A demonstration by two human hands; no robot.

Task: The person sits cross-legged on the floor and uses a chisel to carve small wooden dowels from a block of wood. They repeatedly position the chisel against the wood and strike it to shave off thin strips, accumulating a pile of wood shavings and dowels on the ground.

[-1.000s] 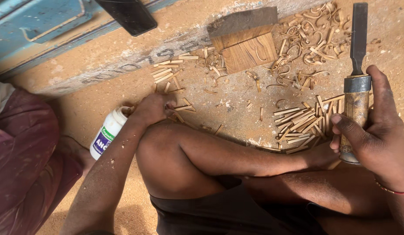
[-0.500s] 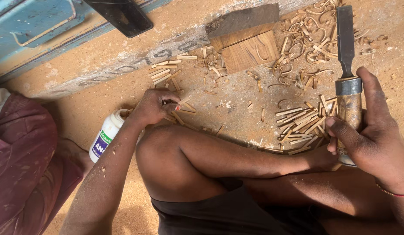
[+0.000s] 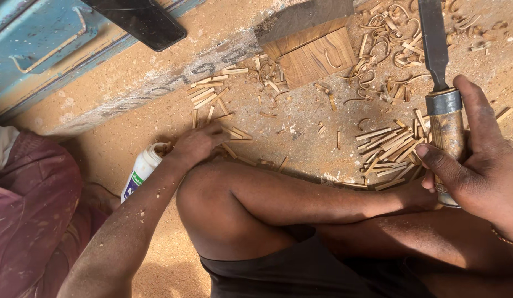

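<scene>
Sandy ground (image 3: pixel 129 138) covered in wood bits. The right hand (image 3: pixel 477 165) has its fingers wrapped tight round a chisel (image 3: pixel 443 105), blade pointing far. The left hand (image 3: pixel 198 144) rests loosely curled on small sticks (image 3: pixel 234 134), just right of a white bottle (image 3: pixel 140 168).

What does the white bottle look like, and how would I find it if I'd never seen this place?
Start at the person's bent knee on the sandy ground, then follow the left hand reaching past it. Just beside that wrist lies the white bottle, tipped on its side. It is the only smooth white plastic thing there, with a coloured label, while everything near it is brown wood strips.
</scene>
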